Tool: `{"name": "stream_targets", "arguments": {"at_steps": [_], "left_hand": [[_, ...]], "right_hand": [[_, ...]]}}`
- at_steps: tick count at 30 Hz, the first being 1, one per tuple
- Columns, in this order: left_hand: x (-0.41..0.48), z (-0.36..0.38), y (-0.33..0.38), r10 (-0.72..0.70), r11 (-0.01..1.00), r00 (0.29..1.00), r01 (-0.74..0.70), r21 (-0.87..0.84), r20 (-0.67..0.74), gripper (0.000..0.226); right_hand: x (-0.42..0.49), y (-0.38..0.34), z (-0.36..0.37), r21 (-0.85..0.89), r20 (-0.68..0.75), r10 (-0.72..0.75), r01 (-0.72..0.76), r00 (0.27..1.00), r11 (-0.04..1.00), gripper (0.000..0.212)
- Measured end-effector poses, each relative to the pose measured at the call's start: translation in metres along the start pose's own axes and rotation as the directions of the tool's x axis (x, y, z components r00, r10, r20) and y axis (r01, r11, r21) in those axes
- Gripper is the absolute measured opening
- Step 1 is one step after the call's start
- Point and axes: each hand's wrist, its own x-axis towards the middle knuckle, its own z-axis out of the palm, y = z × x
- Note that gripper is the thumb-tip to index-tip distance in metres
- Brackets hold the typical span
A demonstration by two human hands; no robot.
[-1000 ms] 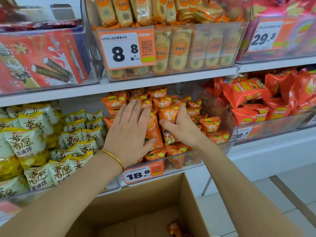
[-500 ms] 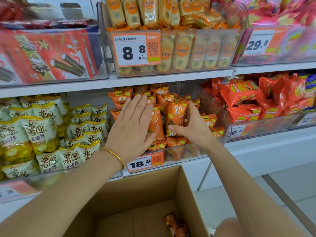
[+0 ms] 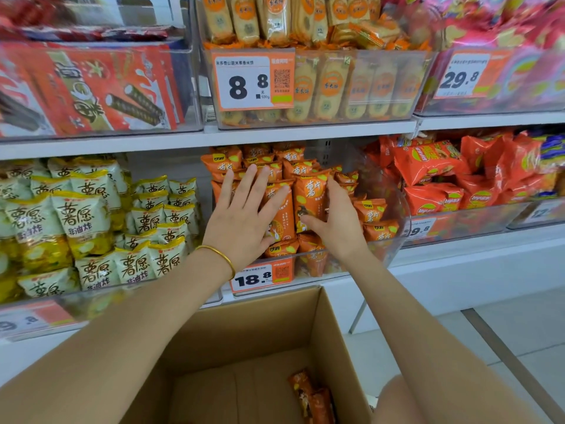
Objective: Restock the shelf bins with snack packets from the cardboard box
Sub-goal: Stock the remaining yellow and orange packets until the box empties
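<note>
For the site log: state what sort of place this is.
Probably a shop's snack aisle: clear bins full of packets, each with a price tag, on a white shelf.

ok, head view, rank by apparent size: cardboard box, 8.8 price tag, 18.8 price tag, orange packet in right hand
1. cardboard box (nearest camera)
2. 8.8 price tag
3. 18.8 price tag and orange packet in the right hand: too alike to rank
</note>
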Motion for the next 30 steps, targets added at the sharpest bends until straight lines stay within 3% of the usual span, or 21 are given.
{"name": "stream_targets", "arguments": {"at_steps": [5,11,20,30], "left_hand": [[-0.002,0.001,0.003,0.016,1.0,1.0,-0.016,0.0,-0.004,0.1],[-0.001,-0.005,0.002,0.011,1.0,0.999,-0.011,-0.017,-0.032,0.095],[-0.005,-0.008,0.003,0.006,1.0,0.998,-0.007,-0.013,-0.058,0.086],[-0.005,-0.006,0.004,-0.006,1.0,1.0,0.006,0.008,-0.021,0.089]], "right_hand": [[-0.007,0.008,0.005,-0.01,-0.013,0.011,-0.012,1.0,1.0,0.081],[0.0,0.005,-0.005,0.033,0.02,0.045,-0.045,0.999,0.998,0.1],[-0.009,0.003,-0.006,0.131,-0.034,0.095,-0.09,0.995,0.987,0.099],[-0.008,0.001,0.001,-0.1,-0.043,-0.035,0.031,0.998,0.994,0.082]]}}
